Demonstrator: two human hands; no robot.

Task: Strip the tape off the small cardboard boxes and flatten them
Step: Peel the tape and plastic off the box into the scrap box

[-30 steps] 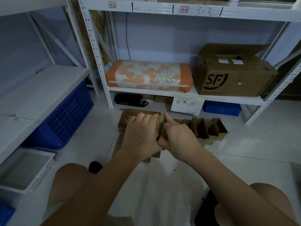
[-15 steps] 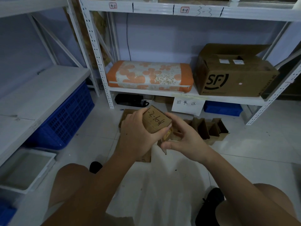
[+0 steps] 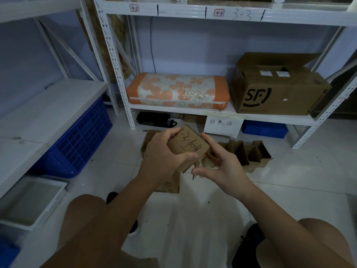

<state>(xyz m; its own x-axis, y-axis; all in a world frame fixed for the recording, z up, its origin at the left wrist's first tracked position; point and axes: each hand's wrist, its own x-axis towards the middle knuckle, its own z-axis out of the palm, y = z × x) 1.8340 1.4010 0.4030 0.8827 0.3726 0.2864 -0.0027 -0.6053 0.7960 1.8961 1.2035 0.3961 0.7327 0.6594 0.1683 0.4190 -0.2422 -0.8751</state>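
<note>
Your left hand (image 3: 164, 157) grips a small cardboard box (image 3: 190, 145), fingers curled over its far edge and thumb pressed on the near corner, so the box sits in the air in front of the white shelf (image 3: 218, 111) and above the floor just before it. The box is plain brown, still standing as a box rather than lying flat, tilted so its top face slants toward you; that face bears dark handwritten characters running along it, and you can see a lighter side panel turned toward your left palm. Loose flaps hang below it, under your left thumb. Your right hand (image 3: 224, 167) sits just right of the box with the fingers spread and only lightly bent: the index finger lies along the box's right edge, the thumb points left beneath the hanging flaps, and whether the other fingers grasp a flap underneath you cannot tell. Below the box, on the floor in front of the shelf, lie flattened brown cardboard pieces (image 3: 170, 184), and to the right of these stands a row of open small boxes (image 3: 249, 153) with their flaps up. On the shelf itself rest an orange flowered cushion (image 3: 177, 90) and a large brown carton (image 3: 278, 89)
</note>
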